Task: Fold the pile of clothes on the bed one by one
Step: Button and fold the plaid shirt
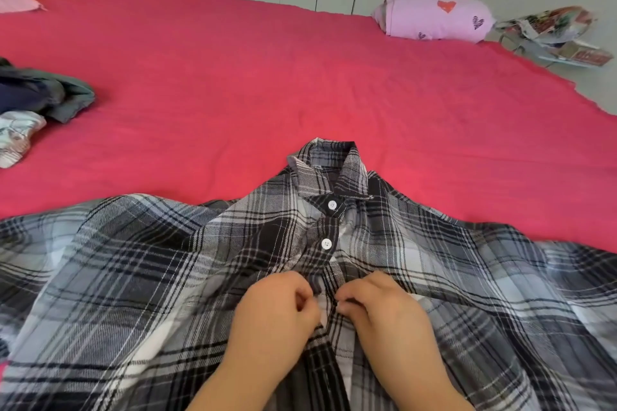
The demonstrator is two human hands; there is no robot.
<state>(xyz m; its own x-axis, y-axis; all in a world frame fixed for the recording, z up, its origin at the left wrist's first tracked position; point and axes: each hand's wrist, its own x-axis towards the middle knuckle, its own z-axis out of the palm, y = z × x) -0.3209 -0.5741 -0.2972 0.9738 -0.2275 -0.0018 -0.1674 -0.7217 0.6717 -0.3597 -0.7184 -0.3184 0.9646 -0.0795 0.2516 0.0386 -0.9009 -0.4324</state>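
Plaid shirt [334, 260] lies flat; both hands' fingers [309, 297] pinch its button placket [329, 280].

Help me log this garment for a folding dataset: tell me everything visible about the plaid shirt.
The shirt is a grey, black and white plaid, looking like soft woven flannel. It lies face up, spread wide on the red bed, collar pointing away. Two white buttons below the collar are fastened. The left hand and right hand pinch the placket just below them.

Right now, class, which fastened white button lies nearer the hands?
The lower button, just beyond both hands on the plaid shirt; the other button sits under the collar.
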